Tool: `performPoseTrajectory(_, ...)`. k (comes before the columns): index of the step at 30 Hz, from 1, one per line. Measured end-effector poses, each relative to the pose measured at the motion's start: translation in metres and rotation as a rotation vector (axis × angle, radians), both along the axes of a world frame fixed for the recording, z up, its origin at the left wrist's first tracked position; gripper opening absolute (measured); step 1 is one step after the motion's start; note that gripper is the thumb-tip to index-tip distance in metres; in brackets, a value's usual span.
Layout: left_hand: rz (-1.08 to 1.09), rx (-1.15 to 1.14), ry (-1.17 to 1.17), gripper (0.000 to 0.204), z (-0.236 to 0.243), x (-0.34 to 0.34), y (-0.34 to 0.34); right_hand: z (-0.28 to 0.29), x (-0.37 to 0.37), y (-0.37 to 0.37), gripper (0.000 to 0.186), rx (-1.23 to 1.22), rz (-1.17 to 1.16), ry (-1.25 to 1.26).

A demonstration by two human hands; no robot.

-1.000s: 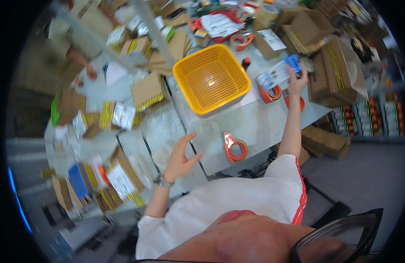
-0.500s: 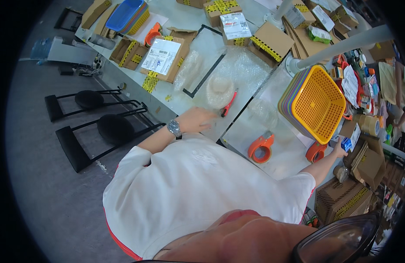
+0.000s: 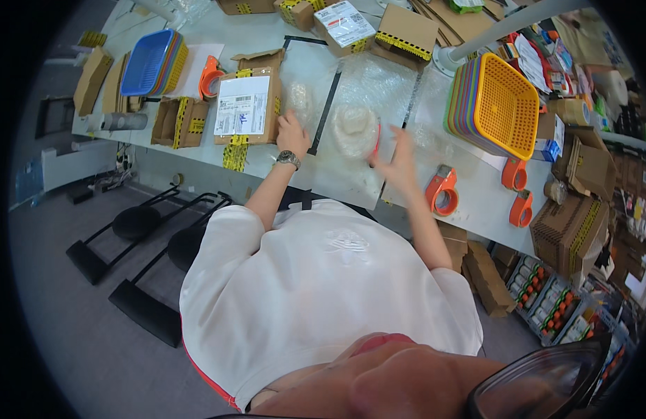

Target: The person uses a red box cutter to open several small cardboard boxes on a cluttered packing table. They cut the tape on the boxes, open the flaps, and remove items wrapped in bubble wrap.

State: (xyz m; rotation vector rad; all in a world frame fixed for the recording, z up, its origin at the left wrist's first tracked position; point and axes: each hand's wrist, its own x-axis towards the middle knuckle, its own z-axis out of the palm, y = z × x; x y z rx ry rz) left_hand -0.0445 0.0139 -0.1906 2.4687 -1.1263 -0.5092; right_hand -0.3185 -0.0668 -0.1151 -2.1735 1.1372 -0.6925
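Around upper centre, the left hand (image 3: 292, 134) is touching the labelled box (image 3: 244, 105), grip unclear, while the blurred right hand (image 3: 398, 167) is hovering, empty and spread, beside the red cutter (image 3: 377, 141).

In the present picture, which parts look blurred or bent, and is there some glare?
Head view: the right hand looks blurred, the left hand clearer; the table has its front edge bowed by the fisheye lens, and the corners go black; small glints show on the bubble wrap.
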Motion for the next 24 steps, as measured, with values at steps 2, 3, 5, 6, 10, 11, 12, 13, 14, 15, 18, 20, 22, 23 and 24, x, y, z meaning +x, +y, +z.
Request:
performPoseTrajectory(2,-0.029,-0.104,0.097,0.06,-0.003,0.008,0.003,-0.012,0.051,0.022,0.073,-0.03,0.008,0.368)
performPoseTrajectory(3,-0.047,-0.191,0.133,0.059,-0.002,0.012,0.005,-0.016,0.067,0.024,0.076,-0.021,-0.036,0.38)
performPoseTrajectory(5,-0.053,-0.281,0.26,0.059,0.001,0.018,0.005,-0.017,0.078,0.011,0.075,0.217,-0.052,0.355)
performPoseTrajectory(6,-0.04,-0.285,0.351,0.06,0.005,0.02,0.002,-0.016,0.081,0.001,0.075,0.204,-0.065,0.308)
performPoseTrajectory(10,-0.072,-0.502,0.501,0.07,0.027,0.019,-0.021,-0.013,0.093,-0.039,0.073,0.171,-0.201,0.015)
performPoseTrajectory(11,-0.092,-0.531,0.529,0.074,0.034,0.022,-0.022,-0.015,0.098,-0.045,0.072,0.152,-0.248,-0.089)
performPoseTrajectory(12,-0.157,-0.583,0.415,0.08,0.04,0.027,-0.019,-0.018,0.102,-0.047,0.071,0.035,-0.222,-0.089)
performPoseTrajectory(13,-0.217,-0.557,0.343,0.085,0.047,0.04,-0.012,-0.023,0.104,-0.049,0.071,-0.081,-0.196,-0.091)
performPoseTrajectory(14,-0.291,-0.577,0.243,0.091,0.053,0.054,-0.002,-0.027,0.103,-0.046,0.071,-0.193,-0.136,-0.091)
performPoseTrajectory(15,-0.226,-0.502,0.066,0.098,0.058,0.07,0.011,-0.033,0.101,-0.044,0.071,-0.169,-0.186,-0.074)
performPoseTrajectory(18,-0.034,-0.334,-0.363,0.115,0.066,0.122,0.048,-0.051,0.075,-0.022,0.073,-0.094,-0.282,0.091)
performPoseTrajectory(20,0.147,-0.069,-0.354,0.125,0.067,0.138,0.063,-0.064,0.062,0.002,0.072,0.006,-0.351,0.312)
performPoseTrajectory(22,0.134,-0.107,-0.144,0.126,0.068,0.142,0.071,-0.077,0.057,0.027,0.068,0.154,-0.363,0.501)
performPoseTrajectory(23,0.129,-0.108,-0.017,0.127,0.069,0.141,0.074,-0.083,0.055,0.033,0.065,0.175,-0.393,0.436)
performPoseTrajectory(24,0.097,-0.123,-0.014,0.126,0.07,0.138,0.076,-0.089,0.054,0.038,0.061,0.196,-0.418,0.37)
